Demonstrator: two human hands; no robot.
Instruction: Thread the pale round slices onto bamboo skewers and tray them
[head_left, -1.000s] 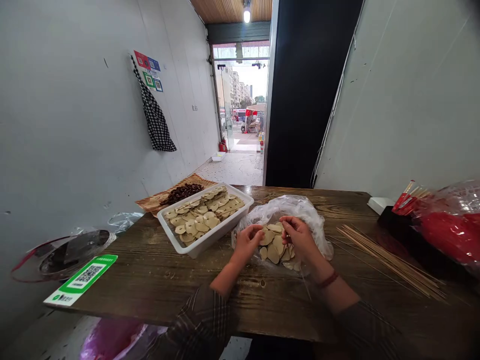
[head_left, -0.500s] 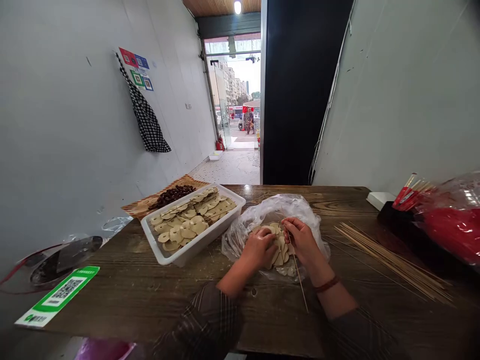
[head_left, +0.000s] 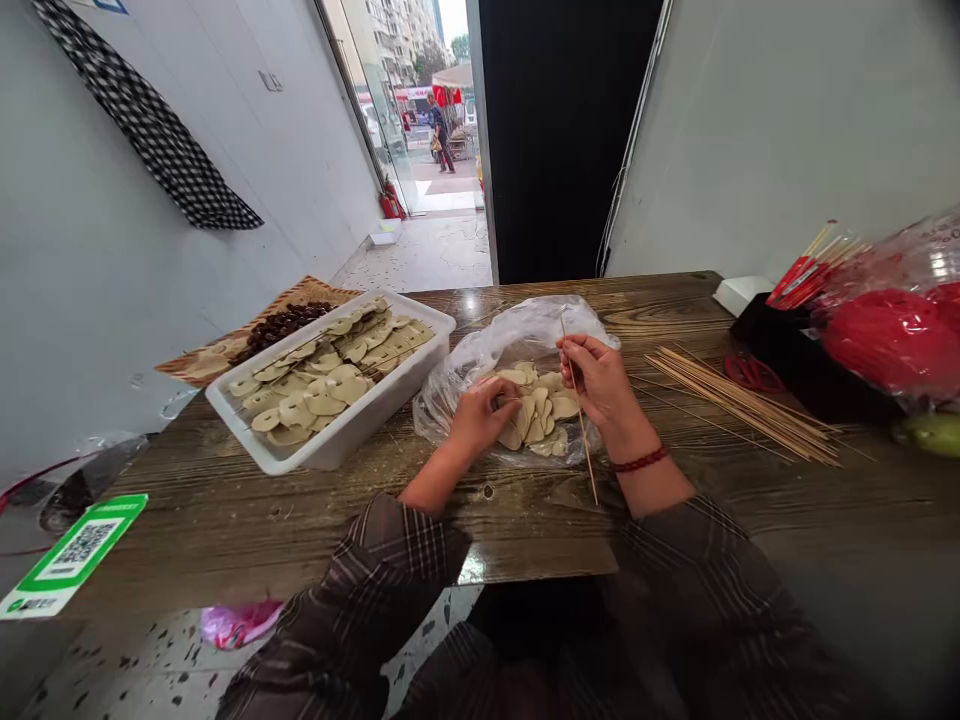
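My right hand (head_left: 594, 378) pinches a thin bamboo skewer (head_left: 582, 435), its upper tip rising above the fingers and its lower end slanting down towards the table. Beside it, my left hand (head_left: 482, 412) is closed, thumb and fingertips together at the edge of a pile of pale, flat, round slices (head_left: 534, 415). Whether a slice is between those fingertips is hidden. The slices lie in an opened clear plastic bag (head_left: 495, 345). To the left, a white plastic tub (head_left: 330, 455) holds many similar slices (head_left: 319, 390) in rows, with skewers among them.
Loose bamboo skewers (head_left: 742, 405) lie at the right of the wooden table (head_left: 360, 520). Past them are red scissors (head_left: 754, 373), a black box (head_left: 780, 345) and a red bag (head_left: 877, 335). Dark red fruits (head_left: 281, 328) sit behind the tub. A green code card (head_left: 75, 550) lies front left.
The view has tilted down and shifted right. My left hand has drawn back to the pile's left edge, its fingers now pinched together. My right hand still holds the skewer, now more upright.
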